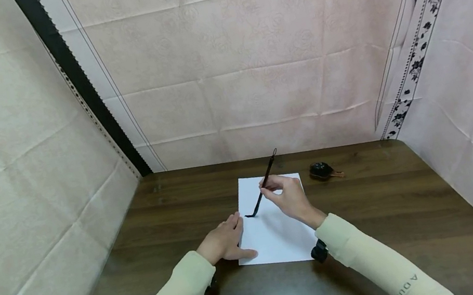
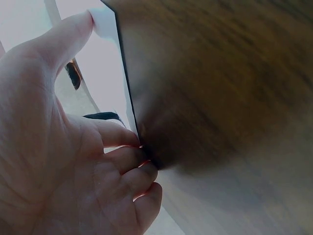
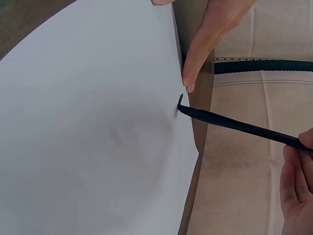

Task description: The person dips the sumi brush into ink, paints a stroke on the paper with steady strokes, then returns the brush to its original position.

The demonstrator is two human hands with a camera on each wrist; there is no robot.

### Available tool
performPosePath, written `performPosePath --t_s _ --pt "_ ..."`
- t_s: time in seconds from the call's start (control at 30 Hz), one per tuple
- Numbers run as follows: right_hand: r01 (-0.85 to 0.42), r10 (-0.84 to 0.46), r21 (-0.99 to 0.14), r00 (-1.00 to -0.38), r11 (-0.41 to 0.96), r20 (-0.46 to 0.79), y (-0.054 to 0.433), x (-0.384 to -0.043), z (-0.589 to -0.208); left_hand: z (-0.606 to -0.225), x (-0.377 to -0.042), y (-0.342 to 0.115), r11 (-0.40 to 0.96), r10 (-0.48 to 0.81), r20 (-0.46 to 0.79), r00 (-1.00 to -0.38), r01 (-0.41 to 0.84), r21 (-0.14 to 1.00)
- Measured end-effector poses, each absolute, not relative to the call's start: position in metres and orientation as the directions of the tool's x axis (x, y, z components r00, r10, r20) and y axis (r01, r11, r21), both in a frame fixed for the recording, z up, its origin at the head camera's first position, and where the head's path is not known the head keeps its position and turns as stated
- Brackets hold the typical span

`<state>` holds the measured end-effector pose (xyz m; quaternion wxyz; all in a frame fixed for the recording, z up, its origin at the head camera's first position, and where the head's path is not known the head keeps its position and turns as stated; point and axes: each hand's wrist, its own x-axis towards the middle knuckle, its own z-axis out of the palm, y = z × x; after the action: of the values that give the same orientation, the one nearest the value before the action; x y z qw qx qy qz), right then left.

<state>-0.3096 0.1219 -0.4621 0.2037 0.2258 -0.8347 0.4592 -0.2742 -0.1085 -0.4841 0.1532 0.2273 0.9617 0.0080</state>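
Note:
A white sheet of paper (image 1: 276, 238) lies on the brown table. My left hand (image 1: 224, 239) rests at its left edge, thumb on the paper and the other fingers extended along the side; the left wrist view shows this hand (image 2: 73, 147) from the palm. My right hand (image 1: 290, 198) pinches a dark ink brush (image 1: 265, 178) between thumb and fingers, well up its slanting handle. In the right wrist view the brush (image 3: 234, 125) touches the paper with its bent tip. A short black stroke (image 1: 248, 216) shows at the tip, close to the left fingertips.
A small glossy black object (image 1: 320, 170) with a brown stick-like end lies on the table (image 1: 371, 208), right of the paper. Pale cloth hangs (image 1: 226, 65) behind the table and on both sides. Each wrist wears a dark device under a light green sleeve (image 1: 369, 256).

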Motion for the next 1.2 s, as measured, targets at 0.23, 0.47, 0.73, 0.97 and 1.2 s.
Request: performPosePath --t_s 0.23,0.47,0.73,0.97,1.2 --pt "-0.541 -0.181 -0.691 -0.832 0.48 0.525 0.127 -0.309 -0.462 -0.485 -0.274 -0.108 0.899 0.435 -0.294 -0.851 0.429 0.086" --pt "-0.54 -0.177 -0.685 -0.831 0.489 0.528 0.132 -0.307 -0.462 -0.483 -0.274 -0.107 0.901 0.43 -0.3 -0.852 0.425 0.085" --pt "-0.54 -0.178 -0.671 -0.828 0.509 0.532 0.139 -0.305 -0.458 -0.482 -0.274 -0.107 0.901 0.431 -0.299 -0.851 0.426 0.088" --pt "-0.538 -0.182 -0.66 -0.828 0.524 0.53 0.146 -0.304 -0.457 -0.483 -0.275 -0.108 0.897 0.437 -0.3 -0.848 0.434 0.079" --pt "-0.544 -0.191 -0.638 -0.822 0.545 0.537 0.157 -0.301 -0.457 -0.482 -0.272 -0.109 0.891 0.45 -0.296 -0.842 0.445 0.088"
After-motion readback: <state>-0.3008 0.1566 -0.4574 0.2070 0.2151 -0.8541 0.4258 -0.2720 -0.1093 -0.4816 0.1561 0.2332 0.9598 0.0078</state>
